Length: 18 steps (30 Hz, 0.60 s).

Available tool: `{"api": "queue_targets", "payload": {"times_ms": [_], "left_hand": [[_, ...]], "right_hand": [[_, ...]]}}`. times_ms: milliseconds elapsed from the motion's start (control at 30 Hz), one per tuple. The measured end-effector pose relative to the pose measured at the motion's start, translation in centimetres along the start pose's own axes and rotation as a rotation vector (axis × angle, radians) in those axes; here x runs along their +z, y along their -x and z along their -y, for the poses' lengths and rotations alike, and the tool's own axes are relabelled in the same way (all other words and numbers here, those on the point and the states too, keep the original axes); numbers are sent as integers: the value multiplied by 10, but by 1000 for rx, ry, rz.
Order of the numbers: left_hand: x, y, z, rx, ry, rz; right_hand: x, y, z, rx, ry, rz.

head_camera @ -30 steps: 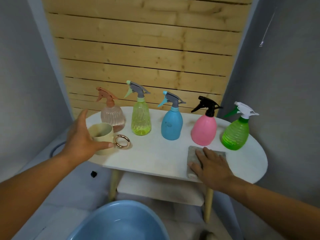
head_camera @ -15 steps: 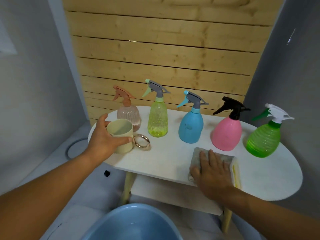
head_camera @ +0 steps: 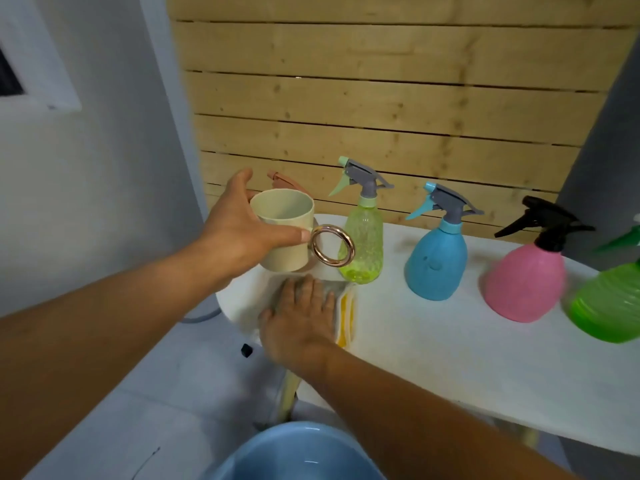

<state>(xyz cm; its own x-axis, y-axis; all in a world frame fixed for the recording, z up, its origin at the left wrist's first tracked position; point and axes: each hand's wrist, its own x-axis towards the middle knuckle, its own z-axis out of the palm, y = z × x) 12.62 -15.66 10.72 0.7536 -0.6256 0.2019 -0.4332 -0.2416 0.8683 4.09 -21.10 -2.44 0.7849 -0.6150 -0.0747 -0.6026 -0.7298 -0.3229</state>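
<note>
The left hand (head_camera: 239, 233) grips the cream mug (head_camera: 284, 237) just above the left end of the counter (head_camera: 450, 341) while the right hand (head_camera: 301, 320) presses flat, fingers straight, on the cloth (head_camera: 332, 288) below it, so a wide wipe could well topple the yellow-green spray bottle (head_camera: 362, 251) just beside the cloth.

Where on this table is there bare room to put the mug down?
The bare table right of the cloth, in front of the blue bottle and pink bottle. The left end is crowded: the right hand presses the cloth there, beside the yellow-green bottle.
</note>
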Motion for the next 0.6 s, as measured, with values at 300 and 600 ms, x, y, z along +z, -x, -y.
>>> {"api": "queue_targets", "payload": {"times_ms": [300, 600], "left_hand": [[6, 4, 18, -8, -20, 28], [32, 23, 54, -45, -45, 74]], "right_hand": [[4, -16, 6, -59, 45, -86], [-18, 55, -93, 48, 60, -193]]}}
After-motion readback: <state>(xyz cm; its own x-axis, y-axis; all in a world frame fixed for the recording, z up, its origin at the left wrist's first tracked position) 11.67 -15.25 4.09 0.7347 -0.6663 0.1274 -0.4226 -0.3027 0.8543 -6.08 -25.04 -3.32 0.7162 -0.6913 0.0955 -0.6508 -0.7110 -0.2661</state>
